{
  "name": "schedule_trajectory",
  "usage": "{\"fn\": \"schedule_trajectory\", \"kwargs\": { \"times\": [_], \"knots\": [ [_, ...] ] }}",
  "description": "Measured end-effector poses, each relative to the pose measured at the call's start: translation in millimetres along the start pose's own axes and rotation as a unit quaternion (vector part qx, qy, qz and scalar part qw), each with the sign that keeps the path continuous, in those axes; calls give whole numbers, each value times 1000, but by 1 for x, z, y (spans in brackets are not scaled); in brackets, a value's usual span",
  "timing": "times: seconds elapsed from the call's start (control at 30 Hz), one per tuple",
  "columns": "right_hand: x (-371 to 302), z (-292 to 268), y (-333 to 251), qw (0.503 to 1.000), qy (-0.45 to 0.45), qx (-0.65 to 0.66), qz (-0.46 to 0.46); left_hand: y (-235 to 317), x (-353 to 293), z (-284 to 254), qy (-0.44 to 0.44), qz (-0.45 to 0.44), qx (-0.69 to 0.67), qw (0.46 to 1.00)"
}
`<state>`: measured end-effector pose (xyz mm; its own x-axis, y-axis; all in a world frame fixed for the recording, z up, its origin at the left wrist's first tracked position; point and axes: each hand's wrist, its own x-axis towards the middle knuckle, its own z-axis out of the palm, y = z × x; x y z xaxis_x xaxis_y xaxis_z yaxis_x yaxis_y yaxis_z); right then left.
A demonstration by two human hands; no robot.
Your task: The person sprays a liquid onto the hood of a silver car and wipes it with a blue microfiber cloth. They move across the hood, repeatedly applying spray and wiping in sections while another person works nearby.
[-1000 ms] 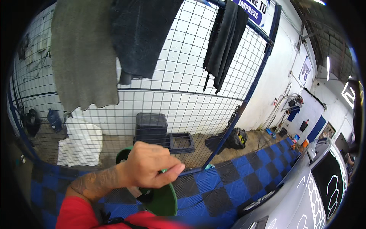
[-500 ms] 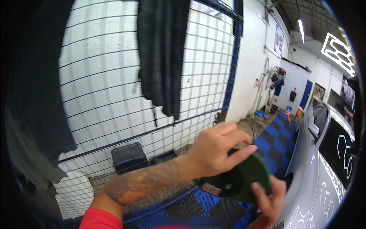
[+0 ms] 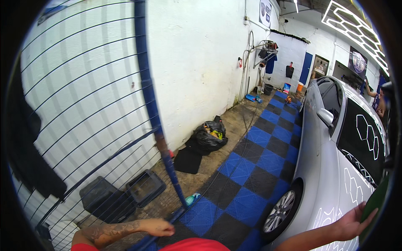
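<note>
While the green cap [image 3: 375, 206] is pinched by the right hand [image 3: 351, 224], left hand [image 3: 161, 228] curled, the car [image 3: 321, 163] should be avoided.

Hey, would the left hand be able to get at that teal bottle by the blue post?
Probably, with a bend down: the left hand looks empty, and the teal bottle is low beside the foot of the blue post, with nothing visible covering it.
</note>
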<state>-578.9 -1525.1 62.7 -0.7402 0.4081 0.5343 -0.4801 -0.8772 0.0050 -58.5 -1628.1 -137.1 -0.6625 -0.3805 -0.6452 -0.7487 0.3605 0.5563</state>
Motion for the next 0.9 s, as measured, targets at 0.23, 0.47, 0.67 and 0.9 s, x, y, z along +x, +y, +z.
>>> {"fn": "schedule_trajectory", "kwargs": {
  "times": [0.23,0.47,0.67,0.9],
  "knots": [
    [-46,43,196,996,6,56,69,263,83,-192,-120,607,-90,781],
    [-60,24,370,982,-134,82,102,289,188,-361,21,445,157,882],
    [-29,46,523,998,-36,11,43,336,256,-500,10,302,251,920],
    [0,-3,699,1000,8,-19,-21,369,430,-626,15,661,318,679]
  ]
}}
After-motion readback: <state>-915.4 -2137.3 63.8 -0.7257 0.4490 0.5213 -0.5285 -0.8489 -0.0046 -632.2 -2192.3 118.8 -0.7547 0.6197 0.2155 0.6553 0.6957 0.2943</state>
